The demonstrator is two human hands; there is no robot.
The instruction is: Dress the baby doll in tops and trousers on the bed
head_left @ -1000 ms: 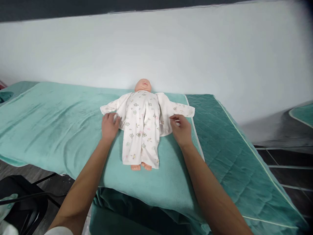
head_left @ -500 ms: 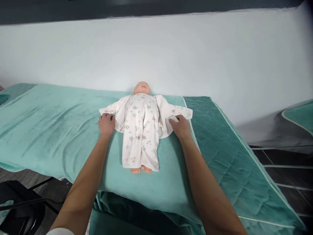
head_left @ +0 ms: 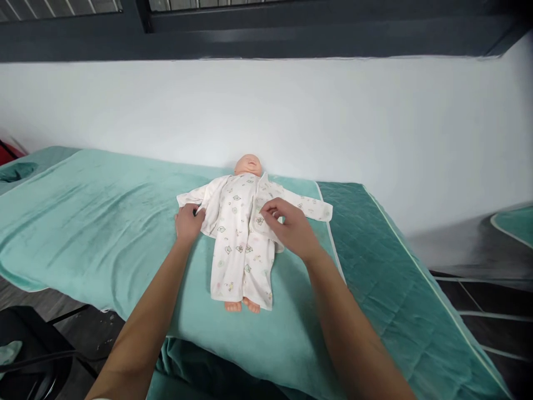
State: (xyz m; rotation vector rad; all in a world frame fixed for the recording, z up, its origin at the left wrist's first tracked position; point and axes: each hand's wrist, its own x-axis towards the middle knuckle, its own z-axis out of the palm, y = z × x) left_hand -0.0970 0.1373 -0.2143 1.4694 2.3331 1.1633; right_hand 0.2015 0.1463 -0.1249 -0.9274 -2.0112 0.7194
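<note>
A baby doll (head_left: 249,165) lies on its back, bare feet toward me. It wears white printed clothes: long trousers (head_left: 241,261) reaching up over the chest and a jacket (head_left: 212,206) with both sleeves spread sideways. At the jacket's left edge, below the sleeve, my left hand (head_left: 189,223) has its fingers curled on the cloth. My right hand (head_left: 289,225) pinches the right front panel, which lies partly across the doll's chest with its printed side up. The fingertips of my left hand are partly hidden.
A light green cover (head_left: 104,222) lies beneath the doll, with a darker quilted green cover (head_left: 395,289) to the right. Behind is a white wall (head_left: 291,111) under a dark frame (head_left: 250,39). A black chair (head_left: 33,350) stands at lower left.
My right hand has moved left and drawn the right jacket panel inward over the doll's chest. My left hand stays at the left side. The view has tilted up slightly.
</note>
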